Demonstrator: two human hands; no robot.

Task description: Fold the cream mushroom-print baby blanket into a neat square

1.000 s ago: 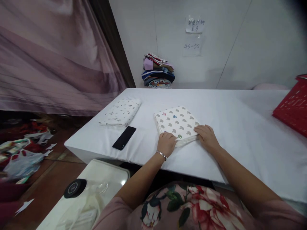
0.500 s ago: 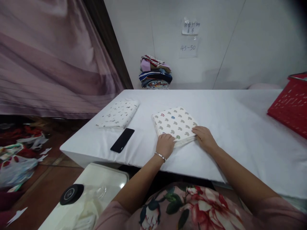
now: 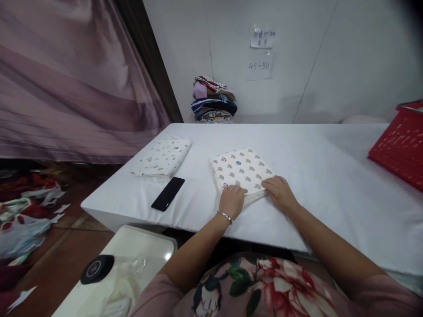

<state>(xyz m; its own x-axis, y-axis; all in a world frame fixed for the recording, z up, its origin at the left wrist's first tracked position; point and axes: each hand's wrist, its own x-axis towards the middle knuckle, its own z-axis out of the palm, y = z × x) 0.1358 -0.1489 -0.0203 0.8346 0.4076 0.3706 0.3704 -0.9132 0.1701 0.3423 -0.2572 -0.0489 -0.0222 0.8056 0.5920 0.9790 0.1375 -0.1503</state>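
Observation:
A folded white cloth with grey mushroom shapes (image 3: 243,169) lies on the white-covered table in front of me. My left hand (image 3: 232,201), with a bracelet at the wrist, closes its fingers on the cloth's near left edge. At the near right corner my right hand (image 3: 280,192) grips the same cloth, fingertips on top and thumb out of sight. The cloth's layers show along its left and near edges. Farther left lies another folded white cloth with small dark prints (image 3: 163,157).
A black phone (image 3: 168,193) lies left of my hands. Folded fabrics (image 3: 214,100) are stacked beyond the table's far edge. A red basket (image 3: 401,147) stands at the right. Below left, a white surface (image 3: 148,242) holds a round black object (image 3: 97,269).
My left hand has shifted slightly right along the near edge. My right hand has moved slightly left, its fingers a little farther over the cloth's corner.

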